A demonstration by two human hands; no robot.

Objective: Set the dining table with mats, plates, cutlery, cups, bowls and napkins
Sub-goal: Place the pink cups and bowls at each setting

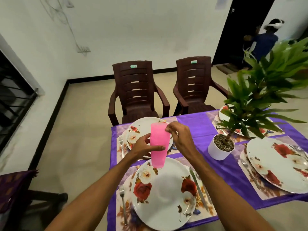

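My left hand [144, 146] wraps the nested pink plastic tumblers [158, 152]; my right hand [179, 136] pinches the top rim. Round floral plates [166, 199] lie on shiny purple cloth [193, 127].

Likely a home dining room: purple-clothed table [191, 120], floral plates [164, 194], brown chairs [138, 90].
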